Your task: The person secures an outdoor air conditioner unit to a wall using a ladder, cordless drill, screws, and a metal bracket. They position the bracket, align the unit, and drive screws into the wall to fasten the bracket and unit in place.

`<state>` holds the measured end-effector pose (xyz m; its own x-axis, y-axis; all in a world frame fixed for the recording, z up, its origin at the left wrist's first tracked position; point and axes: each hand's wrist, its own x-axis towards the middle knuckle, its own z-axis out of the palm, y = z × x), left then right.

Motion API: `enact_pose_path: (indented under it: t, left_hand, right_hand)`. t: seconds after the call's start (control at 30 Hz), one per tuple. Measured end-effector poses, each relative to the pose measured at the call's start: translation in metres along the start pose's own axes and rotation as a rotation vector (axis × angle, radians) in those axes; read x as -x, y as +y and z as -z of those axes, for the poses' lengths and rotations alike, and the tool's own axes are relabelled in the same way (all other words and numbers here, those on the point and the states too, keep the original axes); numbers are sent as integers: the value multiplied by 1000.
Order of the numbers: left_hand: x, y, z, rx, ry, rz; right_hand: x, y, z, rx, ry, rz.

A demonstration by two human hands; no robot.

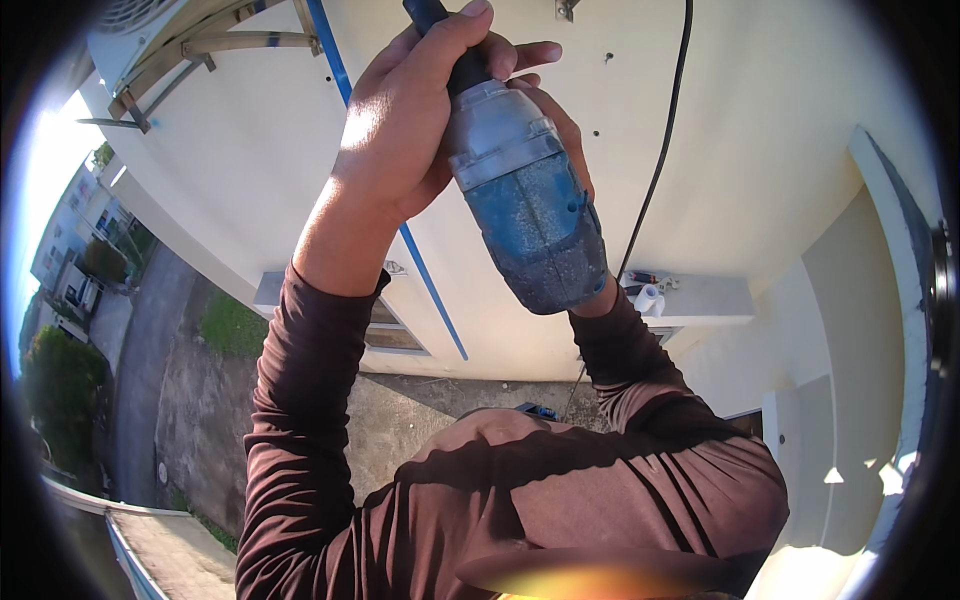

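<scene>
Both my hands hold up a power drill (pixel 525 205) with a blue body, a grey front housing and a black nose, tilted toward the wall. My left hand (pixel 405 120) is closed around the black nose, its thumb lying along the near side. Behind the tool, my right hand (pixel 572 130) grips it from the right side; most of that hand is hidden by the body. The drill's tip runs up near the top edge of the picture.
A cream wall (pixel 700 150) with small holes faces me. Against it are a blue pole (pixel 433 290) and a hanging black cable (pixel 662 150). A ledge (pixel 715 298) holds a white roll (pixel 648 298) and hand tools. A bracketed outdoor unit (pixel 130 35) sits upper left. Concrete ground (pixel 400 430) lies far below.
</scene>
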<state>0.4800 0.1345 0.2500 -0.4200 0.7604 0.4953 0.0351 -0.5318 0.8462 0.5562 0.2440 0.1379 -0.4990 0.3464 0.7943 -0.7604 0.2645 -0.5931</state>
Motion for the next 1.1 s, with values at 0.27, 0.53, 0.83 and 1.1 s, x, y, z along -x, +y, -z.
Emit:
enact_pose_path:
  t: [0.27, 0.53, 0.83, 1.1]
  left_hand:
    - [-18, 8, -18, 99, -236, -9]
    - [-56, 51, -52, -917, -50, -757]
    - [-111, 94, -77, -1142, -442, -1178]
    - [-114, 108, -76, -1337, -498, -1134]
  right_hand:
    - [-3, 0, -13, -210, 306, -5]
    - [-37, 4, 6, -412, 243, 197]
    - [-53, 9, 3, -572, 230, 357]
    - [-56, 13, 11, -630, 197, 382]
